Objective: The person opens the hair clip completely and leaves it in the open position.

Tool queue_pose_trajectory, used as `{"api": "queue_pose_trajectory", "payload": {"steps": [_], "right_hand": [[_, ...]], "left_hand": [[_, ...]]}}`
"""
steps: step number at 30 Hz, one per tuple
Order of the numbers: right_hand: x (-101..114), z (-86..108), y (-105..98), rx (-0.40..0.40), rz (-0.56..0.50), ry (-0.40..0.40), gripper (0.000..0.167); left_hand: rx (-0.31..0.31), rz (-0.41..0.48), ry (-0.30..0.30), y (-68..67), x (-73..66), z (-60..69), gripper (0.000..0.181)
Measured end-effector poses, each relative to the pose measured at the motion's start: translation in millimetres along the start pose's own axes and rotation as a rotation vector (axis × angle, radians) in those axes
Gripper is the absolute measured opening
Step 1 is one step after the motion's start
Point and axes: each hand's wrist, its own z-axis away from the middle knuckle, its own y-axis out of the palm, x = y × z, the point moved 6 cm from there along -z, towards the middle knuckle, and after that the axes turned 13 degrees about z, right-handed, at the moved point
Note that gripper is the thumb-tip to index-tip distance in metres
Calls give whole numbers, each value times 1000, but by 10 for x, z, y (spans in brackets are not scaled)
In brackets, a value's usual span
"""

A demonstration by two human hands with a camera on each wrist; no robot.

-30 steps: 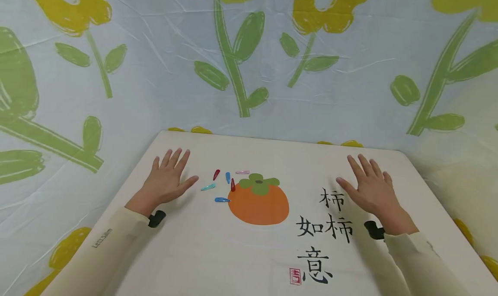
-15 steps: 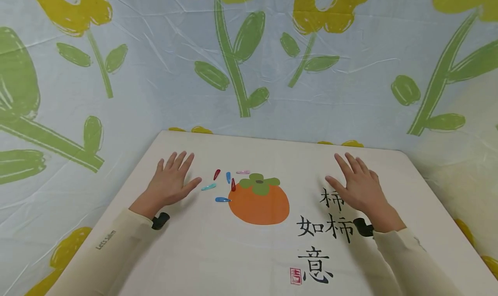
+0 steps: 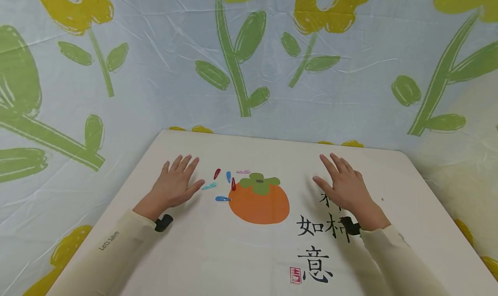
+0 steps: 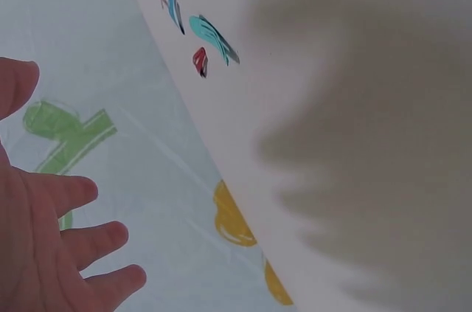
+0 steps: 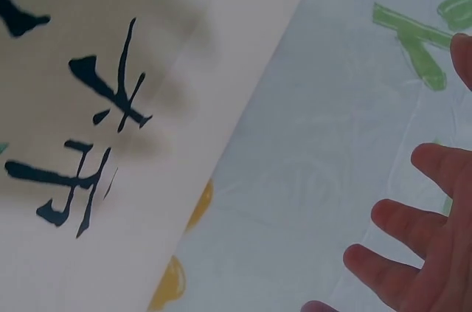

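Several small snap hair clips lie left of the table's middle in the head view. A teal clip [image 3: 209,186] is closest to my left hand [image 3: 175,183], which hovers with spread fingers and holds nothing. Near it are a dark red clip [image 3: 217,173], a blue clip [image 3: 228,176], a pink clip [image 3: 243,172], a second red clip [image 3: 233,184] and another blue clip [image 3: 223,198]. My right hand [image 3: 344,186] hangs over the black printed characters, fingers extended and nothing held. In the left wrist view the teal clip [image 4: 210,35] shows apart from the fingers.
A pale tabletop [image 3: 202,253] carries a printed orange persimmon [image 3: 260,207], black characters [image 3: 315,265] and a red seal print [image 3: 295,275]. Behind and beside it hangs a flower-patterned sheet [image 3: 163,71]. Black wrist devices [image 3: 164,222] are worn on both arms.
Both hands have moved inward: the right hand has shifted left over the characters, and the left hand slightly right toward the clips. The clips lie as before.
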Motion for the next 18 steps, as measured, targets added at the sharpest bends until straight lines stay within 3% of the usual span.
{"api": "queue_pose_trajectory", "payload": {"steps": [18], "right_hand": [[387,-85,102,3,-50,-36,67]], "left_hand": [[-2,-12,17,134,-137,52,68]]}}
